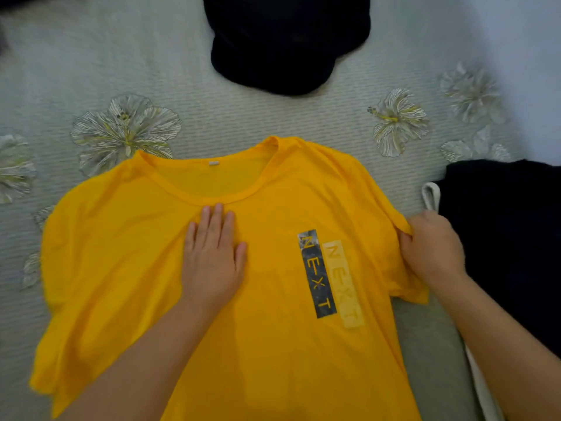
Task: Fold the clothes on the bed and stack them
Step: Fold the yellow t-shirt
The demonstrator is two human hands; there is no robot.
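Shirt [243,299] lengthwise, collar pointing away.

Yellow T-shirt [273,344] w/ "NEXT" print lies flat, front up, centre of bed [273,117], collar toward 12. Dark garment [285,41] bunched at 12; another dark garment [510,238] at 3, well apart.

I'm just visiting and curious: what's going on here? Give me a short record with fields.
surface: bed cover with a flower print
garment in work: yellow T-shirt, spread front up, "NEXT" printed on it
left hand: flat on the shirt just below the neckline
right hand: grips the shirt's sleeve edge
nearby: dark garment beyond the shirt; dark folded clothing to the right
fold state: not yet folded
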